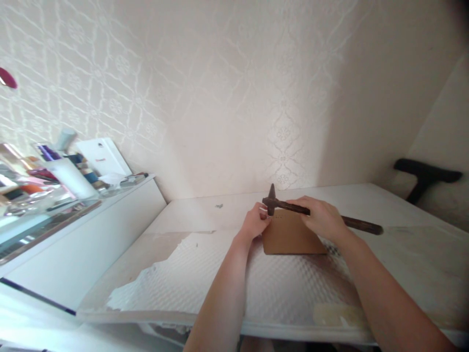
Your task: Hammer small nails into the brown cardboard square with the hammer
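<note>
My right hand (324, 217) is wrapped round the dark wooden handle of a hammer (289, 207). The hammer's metal head is over the far left corner of a brown board (291, 237), right by the fingers of my left hand (255, 221). Those fingers are closed in a pinch at the board's left edge; the hammer head partly covers them, and whatever they hold is too small to name. A few tiny dark marks show on the board near its far edge. Under the board lies a white quilted sheet (183, 274).
Small metal bits (219, 206) lie on the white tabletop (194, 210) near the patterned wall. At left, a white cabinet (120, 215) bears bottles, cosmetics and a white box (102, 159). A black T-shaped object (427, 171) stands beyond the table's right edge.
</note>
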The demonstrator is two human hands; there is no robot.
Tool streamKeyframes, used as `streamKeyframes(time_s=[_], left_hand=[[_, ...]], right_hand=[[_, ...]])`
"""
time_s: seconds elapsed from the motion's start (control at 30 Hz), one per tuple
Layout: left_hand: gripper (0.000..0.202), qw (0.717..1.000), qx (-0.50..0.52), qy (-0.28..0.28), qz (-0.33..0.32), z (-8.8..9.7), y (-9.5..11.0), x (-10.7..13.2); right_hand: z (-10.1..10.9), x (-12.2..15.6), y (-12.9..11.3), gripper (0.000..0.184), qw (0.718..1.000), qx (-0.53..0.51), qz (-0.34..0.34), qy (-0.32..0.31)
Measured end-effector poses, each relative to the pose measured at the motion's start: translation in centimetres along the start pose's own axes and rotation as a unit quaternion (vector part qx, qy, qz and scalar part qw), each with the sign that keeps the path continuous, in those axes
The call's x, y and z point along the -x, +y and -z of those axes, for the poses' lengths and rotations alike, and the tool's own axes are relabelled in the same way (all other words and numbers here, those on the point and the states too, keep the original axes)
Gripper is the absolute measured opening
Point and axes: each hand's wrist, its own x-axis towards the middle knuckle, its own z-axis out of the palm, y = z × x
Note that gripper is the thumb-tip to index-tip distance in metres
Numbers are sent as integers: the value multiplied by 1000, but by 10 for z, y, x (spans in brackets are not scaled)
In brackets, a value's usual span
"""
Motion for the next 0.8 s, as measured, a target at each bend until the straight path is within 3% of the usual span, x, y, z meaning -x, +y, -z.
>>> streamKeyframes(time_s=[0.8], left_hand=[[27, 1000, -16, -3, 3, 2, -1, -1]], right_hand=[[-2, 0, 1, 48, 1000, -10, -4, -8]])
